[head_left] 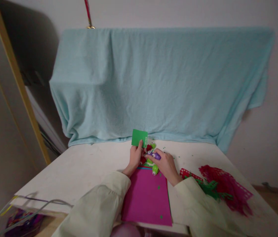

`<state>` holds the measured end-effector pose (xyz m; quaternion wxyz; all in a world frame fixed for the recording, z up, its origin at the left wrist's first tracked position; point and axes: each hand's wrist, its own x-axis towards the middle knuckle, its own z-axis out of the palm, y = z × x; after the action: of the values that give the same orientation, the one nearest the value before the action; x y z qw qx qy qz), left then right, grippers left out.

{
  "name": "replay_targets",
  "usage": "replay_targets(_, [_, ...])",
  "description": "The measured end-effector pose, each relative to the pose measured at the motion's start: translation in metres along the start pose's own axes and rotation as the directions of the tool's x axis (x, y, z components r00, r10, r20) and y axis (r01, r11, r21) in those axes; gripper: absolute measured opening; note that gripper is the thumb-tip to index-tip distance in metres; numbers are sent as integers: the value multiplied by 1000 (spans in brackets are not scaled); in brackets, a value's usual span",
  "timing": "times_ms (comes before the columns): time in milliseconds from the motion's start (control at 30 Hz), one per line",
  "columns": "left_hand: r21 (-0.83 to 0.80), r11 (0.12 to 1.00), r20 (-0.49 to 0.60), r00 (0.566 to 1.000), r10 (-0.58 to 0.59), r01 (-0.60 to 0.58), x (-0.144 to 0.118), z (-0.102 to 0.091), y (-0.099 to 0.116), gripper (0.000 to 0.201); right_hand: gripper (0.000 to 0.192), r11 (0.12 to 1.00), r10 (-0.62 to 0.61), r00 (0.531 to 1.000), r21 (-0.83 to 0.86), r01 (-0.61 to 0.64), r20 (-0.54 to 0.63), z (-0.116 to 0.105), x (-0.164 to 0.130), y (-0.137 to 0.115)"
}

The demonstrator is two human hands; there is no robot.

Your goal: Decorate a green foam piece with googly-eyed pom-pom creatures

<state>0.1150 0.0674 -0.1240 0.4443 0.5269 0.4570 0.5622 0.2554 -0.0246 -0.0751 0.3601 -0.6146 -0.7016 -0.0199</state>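
My left hand [135, 157] grips a small green paper card [138, 136] with its thumb on top. A row of little punched holes runs down the card's right edge. In my right hand [167, 163] is a purple craft punch [157, 156] with a round white end, just right of the card's lower corner. Around and below my fingers lie a light green punch [155, 169], another green punch [153, 144] and some red pieces [149, 147], partly covered by my hands. Under my wrists rests a stack of coloured paper with a magenta sheet [146, 197] on top.
Punched red, magenta and green paper scraps [224, 187] are heaped on the white table [99, 164] at the right. Tiny green bits are scattered about. A light blue cloth [163, 82] hangs behind. Cables [42, 205] lie at the left front edge, above a purple bundle [24, 222].
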Motion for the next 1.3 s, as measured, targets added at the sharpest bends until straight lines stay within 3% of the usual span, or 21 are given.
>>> replay_targets(1300, [43, 999, 26, 999, 19, -20, -1, 1, 4, 62, 31, 997, 33, 999, 74, -33, -4, -4, 0, -4])
